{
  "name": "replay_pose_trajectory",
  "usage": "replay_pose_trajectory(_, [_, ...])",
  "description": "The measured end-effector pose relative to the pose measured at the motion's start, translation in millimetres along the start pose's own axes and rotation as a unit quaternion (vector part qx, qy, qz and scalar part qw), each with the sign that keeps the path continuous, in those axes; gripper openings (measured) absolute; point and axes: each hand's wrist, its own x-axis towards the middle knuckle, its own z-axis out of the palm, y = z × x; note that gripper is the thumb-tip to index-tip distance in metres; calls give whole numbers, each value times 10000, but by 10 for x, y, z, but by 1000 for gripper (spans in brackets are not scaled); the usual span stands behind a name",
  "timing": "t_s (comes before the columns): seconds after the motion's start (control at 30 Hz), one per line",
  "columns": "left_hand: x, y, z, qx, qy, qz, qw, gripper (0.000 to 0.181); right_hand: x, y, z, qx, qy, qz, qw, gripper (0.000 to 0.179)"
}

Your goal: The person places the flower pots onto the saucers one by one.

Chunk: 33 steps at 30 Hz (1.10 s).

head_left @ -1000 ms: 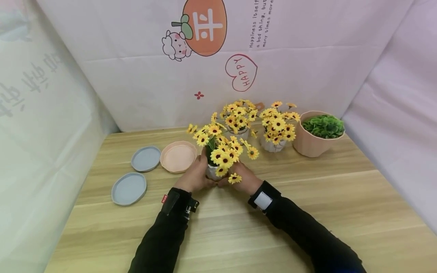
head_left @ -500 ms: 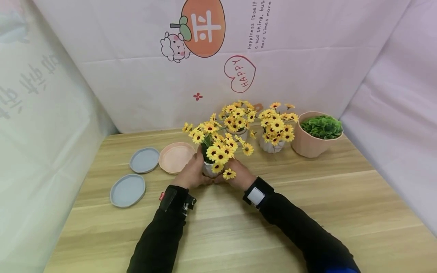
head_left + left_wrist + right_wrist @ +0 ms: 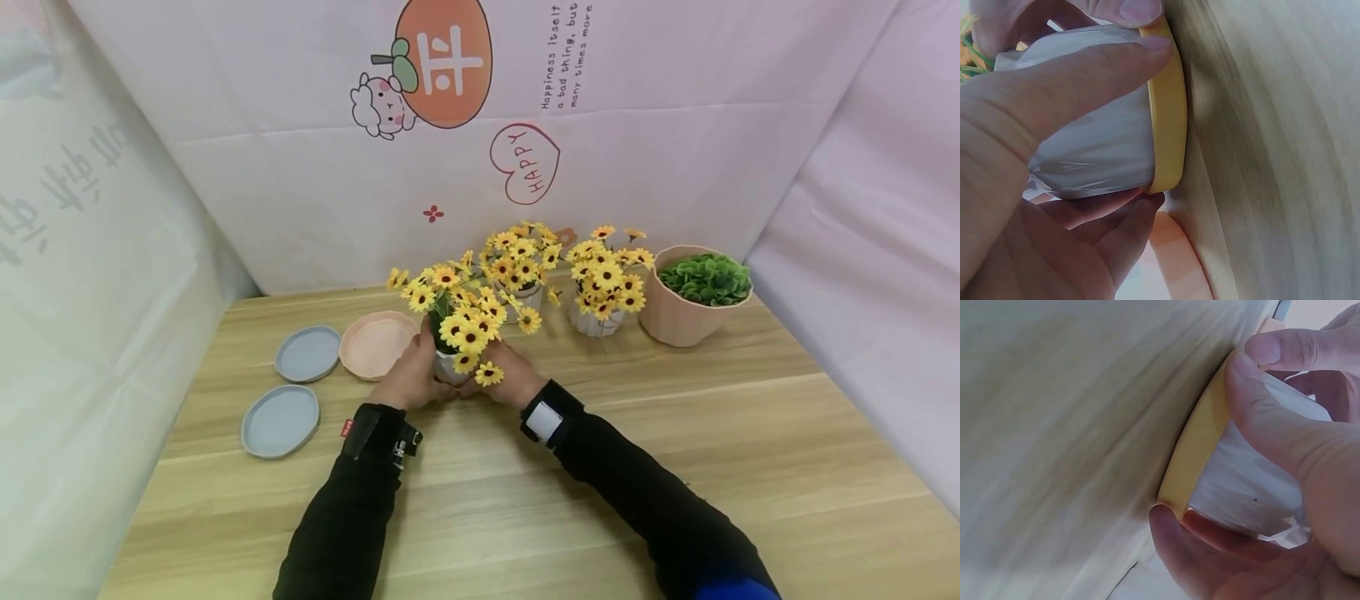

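Note:
Both of my hands grip one pot of yellow daisies [image 3: 470, 336] from its two sides, near the middle of the table. Its whitish pot [image 3: 1097, 137], in a crinkled clear wrap, stands in a shallow yellow saucer [image 3: 1169, 119]. My left hand [image 3: 411, 372] has its thumb and fingers curled around the left side, at the saucer's rim. My right hand [image 3: 513, 377] does likewise on the right, thumbs close together in front. The saucer sits right at the tabletop in both wrist views. Just left of my left hand lies a pink saucer [image 3: 375, 343].
Two grey-blue saucers [image 3: 307, 354] lie further left, the upper one beside the pink saucer. Behind stand two more daisy pots [image 3: 596, 322] and a pink planter [image 3: 678, 321] with green leaves. A printed cloth [image 3: 300, 208] rises at the table's back edge.
My hands have moved left with the daisy pot. In the last half second the pink saucer and the upper grey-blue saucer have shifted slightly left; the lower one has stayed.

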Motion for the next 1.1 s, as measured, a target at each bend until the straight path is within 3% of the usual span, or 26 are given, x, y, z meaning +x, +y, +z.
replay_pose_trajectory(0.2, [14,-84,-55,21,67,-5,10000,132,118,-53,10,191,-174,277,9993,74])
replay_pose_trajectory(0.43, [64,-227,-122,-84,166,142,9997,133,258,-72,59,-316,-274,270,9988,63])
replay_pose_trajectory(0.63, [90,-279,-200,-24,112,-73,9999,133,348,-97,103,-492,-241,326,9980,58])
replay_pose_trajectory(0.93, [174,-367,-293,90,57,-345,9993,134,489,-180,133,-158,-286,1048,9940,62])
replay_pose_trajectory(1.1, [258,-395,-355,17,4,-563,9984,135,614,-153,158,-149,-246,1226,9920,64])
